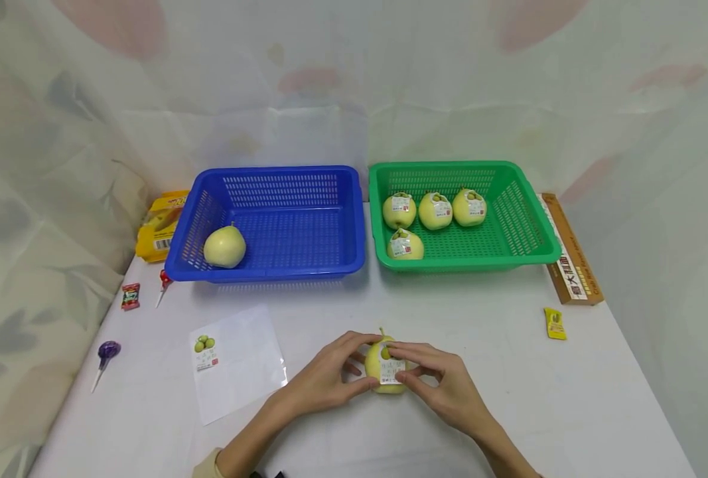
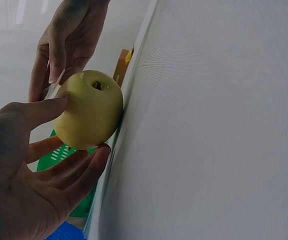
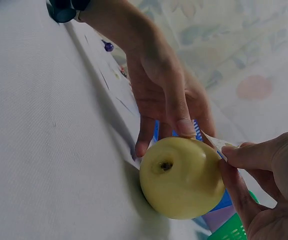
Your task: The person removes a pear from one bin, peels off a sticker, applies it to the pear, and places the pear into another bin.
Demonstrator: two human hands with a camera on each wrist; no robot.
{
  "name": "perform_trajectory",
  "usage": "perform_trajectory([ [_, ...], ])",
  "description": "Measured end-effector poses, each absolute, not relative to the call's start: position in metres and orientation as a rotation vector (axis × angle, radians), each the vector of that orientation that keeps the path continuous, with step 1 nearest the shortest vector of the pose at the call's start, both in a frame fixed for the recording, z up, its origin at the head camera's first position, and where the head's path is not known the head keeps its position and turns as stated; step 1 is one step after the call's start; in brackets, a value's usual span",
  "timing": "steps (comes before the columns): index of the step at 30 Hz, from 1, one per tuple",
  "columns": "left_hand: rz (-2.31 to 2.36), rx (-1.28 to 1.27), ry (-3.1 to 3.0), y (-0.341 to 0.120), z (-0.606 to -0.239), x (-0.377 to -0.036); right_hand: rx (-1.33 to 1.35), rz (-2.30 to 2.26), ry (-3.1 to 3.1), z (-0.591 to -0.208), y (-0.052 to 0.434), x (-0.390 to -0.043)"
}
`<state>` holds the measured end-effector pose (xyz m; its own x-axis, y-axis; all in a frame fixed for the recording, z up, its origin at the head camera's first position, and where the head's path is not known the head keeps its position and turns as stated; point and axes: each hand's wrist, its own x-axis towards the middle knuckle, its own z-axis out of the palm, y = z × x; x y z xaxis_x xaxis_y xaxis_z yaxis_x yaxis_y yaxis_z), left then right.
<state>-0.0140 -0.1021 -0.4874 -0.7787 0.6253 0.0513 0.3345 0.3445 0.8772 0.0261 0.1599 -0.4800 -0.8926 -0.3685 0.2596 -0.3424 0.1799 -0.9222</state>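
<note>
A yellow-green pear (image 1: 372, 364) with a stem stands on the table between both hands. My left hand (image 1: 328, 373) holds it from the left, its thumb and fingers curved round the side, as the left wrist view also shows (image 2: 44, 165). A clear sticker (image 1: 391, 370) printed with green fruit and small text lies over the pear's upper face. With thumb and fingertips my right hand (image 1: 449, 382) pinches the sticker's right side. Part of the sticker stands away from the skin in the right wrist view (image 3: 215, 142).
A blue basket (image 1: 264, 273) holds one bare pear (image 1: 225, 247). The green basket (image 1: 467, 264) holds several labelled pears. A sticker sheet (image 1: 240, 378) lies left of the hands. Lollipops, small sweets, a yellow packet (image 1: 161, 229) and a brown box (image 1: 574, 259) sit along the sides.
</note>
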Motion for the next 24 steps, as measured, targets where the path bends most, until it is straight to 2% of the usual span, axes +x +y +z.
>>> perform_trajectory([
  [24,1.392,0.806,2.367,-0.094,-0.487,-0.009,-0.985,-1.576,2.832,-0.475,0.147,0.033],
])
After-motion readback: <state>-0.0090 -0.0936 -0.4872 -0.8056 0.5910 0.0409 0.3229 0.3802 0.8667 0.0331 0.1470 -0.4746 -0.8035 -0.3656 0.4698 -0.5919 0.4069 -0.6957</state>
